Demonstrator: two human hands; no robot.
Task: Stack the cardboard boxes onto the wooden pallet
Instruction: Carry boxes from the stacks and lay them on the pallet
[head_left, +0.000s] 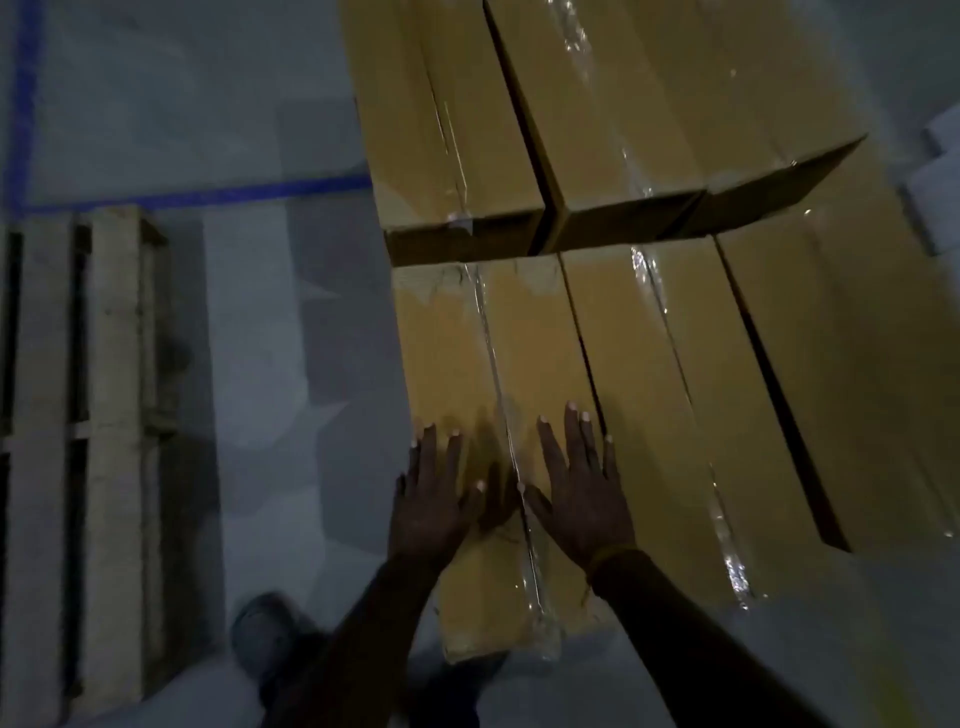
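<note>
Now both hands flat, fingers spread: left hand (434, 501), right hand (582, 486) pressing nearest cardboard box (467, 374); wooden pallet (78, 415) well apart, holding nothing.

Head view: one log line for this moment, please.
hands: left, right flat on nearest cardboard box | grip: none | wooden pallet: left, bare in view | phase: pre-lift

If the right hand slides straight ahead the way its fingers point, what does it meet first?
Probably the end face of the upper stacked box. The right hand lies flat on the nearest cardboard box, fingers pointing along its top towards that stack; depth is unclear.
</note>
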